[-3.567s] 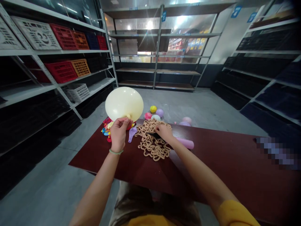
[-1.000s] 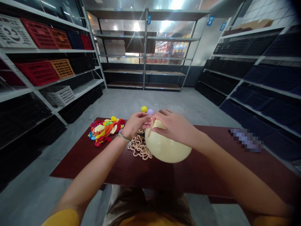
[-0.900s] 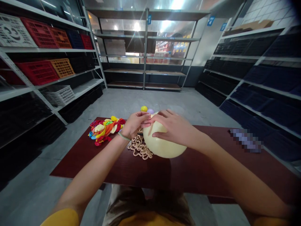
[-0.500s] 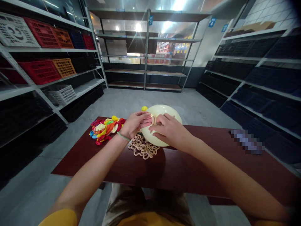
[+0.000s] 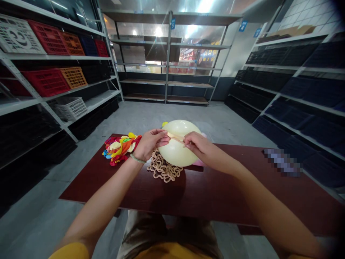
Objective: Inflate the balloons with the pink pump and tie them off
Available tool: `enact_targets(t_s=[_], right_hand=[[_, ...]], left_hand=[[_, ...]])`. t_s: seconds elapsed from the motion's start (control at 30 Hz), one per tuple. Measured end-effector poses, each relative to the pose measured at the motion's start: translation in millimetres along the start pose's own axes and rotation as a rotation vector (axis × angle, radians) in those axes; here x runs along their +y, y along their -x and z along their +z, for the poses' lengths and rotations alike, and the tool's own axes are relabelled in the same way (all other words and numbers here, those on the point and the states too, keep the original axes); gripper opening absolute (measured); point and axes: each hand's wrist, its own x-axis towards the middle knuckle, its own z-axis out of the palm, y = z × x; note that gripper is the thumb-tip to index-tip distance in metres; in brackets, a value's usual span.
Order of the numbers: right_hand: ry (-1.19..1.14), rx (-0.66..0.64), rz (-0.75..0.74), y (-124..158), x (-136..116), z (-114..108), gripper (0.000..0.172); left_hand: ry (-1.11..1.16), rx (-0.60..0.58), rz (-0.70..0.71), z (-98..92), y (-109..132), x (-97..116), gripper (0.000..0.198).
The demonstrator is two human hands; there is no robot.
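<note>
A pale cream inflated balloon (image 5: 179, 153) sits between my hands over the table. Across its near side, a cream-and-tan strip, apparently the balloon's neck (image 5: 175, 137), is drawn out sideways. My left hand (image 5: 155, 142) pinches the left end of that strip between thumb and fingers. At the other end, my right hand (image 5: 198, 144) is closed in a pinch on it. Whether a separate tan cord runs along the neck I cannot tell. Below the balloon lies a tangled heap of tan, looped cord-like pieces (image 5: 167, 172).
Colourful deflated balloons (image 5: 121, 148) are piled left on the dark red table (image 5: 210, 194). Something pink (image 5: 199, 163) and a bit of yellow (image 5: 164, 124) peek out behind the cream balloon. A blurred purplish item (image 5: 282, 162) lies right. Shelves with crates (image 5: 45, 82) stand around.
My hands have moved apart, stretching the strip between them. My right hand has pulled to the right, and the balloon has shifted slightly left, baring some pink behind it.
</note>
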Motion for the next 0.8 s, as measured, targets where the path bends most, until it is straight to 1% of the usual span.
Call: enact_targets(t_s=[0.07,0.1,0.2,0.3,0.4,0.5,0.57,0.67,0.73,0.8], right_hand=[[-0.061,0.051,0.054,3.1,6.9,1.7,0.018],[-0.083,0.096,0.086,3.8,11.1,3.7,0.018],[-0.12,0.289,0.208,3.4,22.7,12.7,0.018],[-0.14,0.454,0.31,-1.0,27.9,23.9,0.017],[-0.172,0.624,0.342,-9.3,26.3,35.6,0.014],[-0.272,0.769,0.344,-18.3,21.6,45.5,0.011],[-0.382,0.79,0.319,-22.4,17.8,49.7,0.011],[-0.528,0.713,0.251,-23.7,13.6,51.4,0.011],[-0.581,0.628,0.201,-21.3,12.8,50.3,0.011],[-0.582,0.54,0.174,-17.0,13.2,48.7,0.012]], left_hand=[[-0.005,-0.002,0.022,-0.9,1.0,-4.1,0.012],[-0.011,0.0,0.045,-1.0,1.8,-6.6,0.013],[-0.081,-0.008,0.168,-0.5,6.2,-16.0,0.018],[-0.2,-0.038,0.308,2.0,14.1,-27.0,0.023],[-0.329,-0.033,0.397,5.4,24.5,-38.5,0.023],[-0.55,-0.029,0.471,6.4,34.3,-49.4,0.02],[-0.672,-0.055,0.517,5.0,39.1,-54.9,0.018],[-0.711,-0.082,0.522,1.3,42.9,-58.2,0.018],[-0.64,-0.081,0.467,-0.9,43.7,-56.9,0.019],[-0.496,-0.071,0.396,-2.3,43.9,-54.0,0.021]])
